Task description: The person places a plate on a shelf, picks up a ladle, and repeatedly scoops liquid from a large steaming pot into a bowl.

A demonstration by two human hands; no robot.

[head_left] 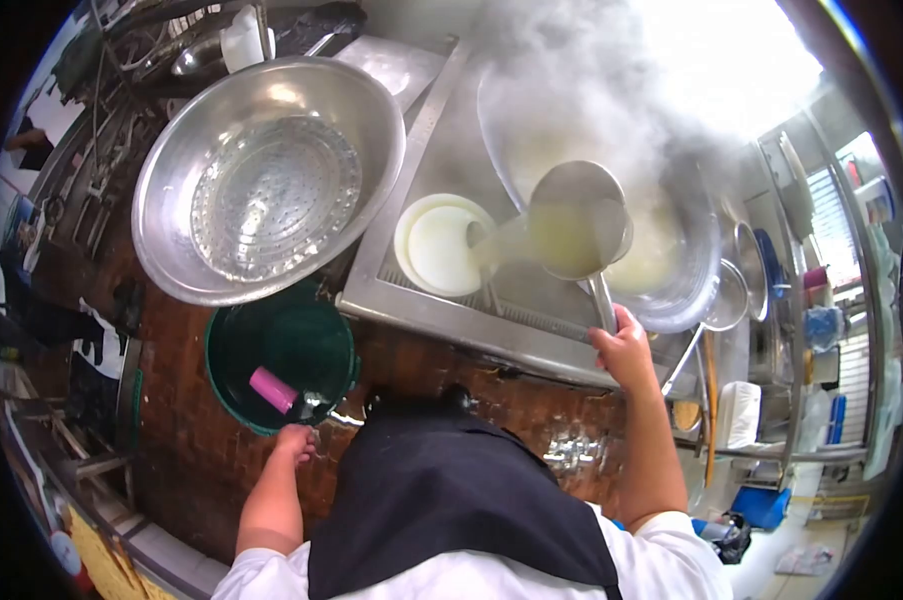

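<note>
My right hand (624, 345) grips the long handle of a metal ladle (577, 225), tilted so pale yellowish liquid pours from it into a white bowl (439, 246) on the steel counter. Behind the ladle a large steaming wok (683, 290) holds more of the pale liquid. My left hand (296, 442) hangs low by the rim of a green bucket (281, 358); whether it grips the rim is unclear. A pink-handled item (272, 389) lies inside the bucket.
A big steel basin (268, 178) with a perforated strainer inside sits at upper left. Thick steam (611, 90) rises over the wok. Smaller metal ladles and bowls (736, 285) lie to the right, beside shelves. The floor is brown tile.
</note>
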